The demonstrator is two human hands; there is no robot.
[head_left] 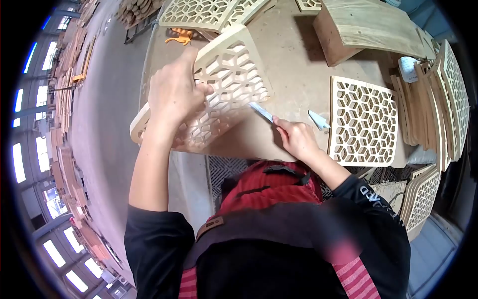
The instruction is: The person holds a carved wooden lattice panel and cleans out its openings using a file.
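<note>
A pale wooden lattice panel (pixel 234 60) is tilted up over the left part of the worktable. My left hand (pixel 177 92) grips it near its upper left edge, fingers closed. In my right hand (pixel 296 137) is a thin flat light-coloured tool (pixel 262 112), its tip close to the panel's lower right side. A white-and-teal pointed object (pixel 318 120) lies on the table just right of that hand. Farther right, a second lattice panel (pixel 364 122) lies flat.
An orange tool (pixel 180 37) lies at the table's back left, near more lattice panels (pixel 199 14). A curved wooden piece (pixel 373 30) stands at the back right. Stacked panels (pixel 433 109) and a white cup-like object (pixel 408 69) are at the right edge.
</note>
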